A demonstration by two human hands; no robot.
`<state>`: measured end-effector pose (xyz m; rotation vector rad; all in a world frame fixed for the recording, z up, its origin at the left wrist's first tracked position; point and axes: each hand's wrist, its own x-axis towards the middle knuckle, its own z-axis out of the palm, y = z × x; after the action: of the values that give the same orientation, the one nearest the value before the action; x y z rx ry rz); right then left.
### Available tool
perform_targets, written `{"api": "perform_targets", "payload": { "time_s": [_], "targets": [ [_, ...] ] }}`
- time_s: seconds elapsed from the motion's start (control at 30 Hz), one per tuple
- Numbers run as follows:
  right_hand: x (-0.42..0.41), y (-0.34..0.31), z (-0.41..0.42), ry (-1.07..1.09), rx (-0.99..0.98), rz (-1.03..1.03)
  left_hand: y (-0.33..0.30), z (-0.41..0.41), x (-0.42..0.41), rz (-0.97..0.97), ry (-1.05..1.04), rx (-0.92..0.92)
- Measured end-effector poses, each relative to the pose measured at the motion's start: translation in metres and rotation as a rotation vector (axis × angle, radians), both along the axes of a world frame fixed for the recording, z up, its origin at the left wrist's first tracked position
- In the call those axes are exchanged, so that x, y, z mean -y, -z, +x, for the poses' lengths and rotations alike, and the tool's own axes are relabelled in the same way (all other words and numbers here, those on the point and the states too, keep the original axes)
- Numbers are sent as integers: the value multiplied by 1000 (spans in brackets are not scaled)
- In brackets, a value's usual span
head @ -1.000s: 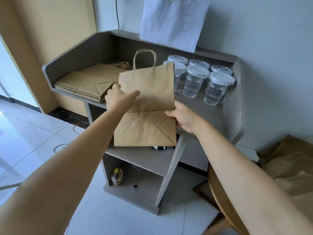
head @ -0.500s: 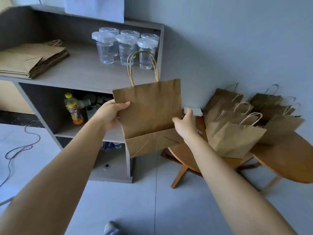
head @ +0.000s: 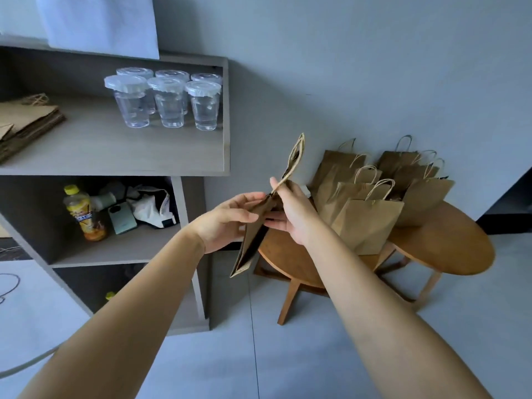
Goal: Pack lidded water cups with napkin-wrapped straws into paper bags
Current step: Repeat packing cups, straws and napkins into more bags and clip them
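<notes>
Paper bag [head: 253,240], broadside earlier, now hangs edge-on, pinched by left hand [head: 227,223] and right hand [head: 290,214].

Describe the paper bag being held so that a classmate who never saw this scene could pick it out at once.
Start at the grey shelf unit; just right of it, both hands hold one brown paper bag in mid-air. Unlike the standing bags on the round wooden table, it is still flat, seen edge-on.
</notes>
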<state>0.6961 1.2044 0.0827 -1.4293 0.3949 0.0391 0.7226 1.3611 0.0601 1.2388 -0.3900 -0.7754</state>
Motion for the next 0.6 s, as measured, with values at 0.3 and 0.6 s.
{"api": "perform_targets", "payload": {
  "time_s": [0.3,0.6],
  "targets": [
    [3,29,-26,-159,133,-168,-3,-7,22,156,-33,32],
    [1,31,-27,-138,114,-448,8,-8,46,467,-296,308]
  ]
}}
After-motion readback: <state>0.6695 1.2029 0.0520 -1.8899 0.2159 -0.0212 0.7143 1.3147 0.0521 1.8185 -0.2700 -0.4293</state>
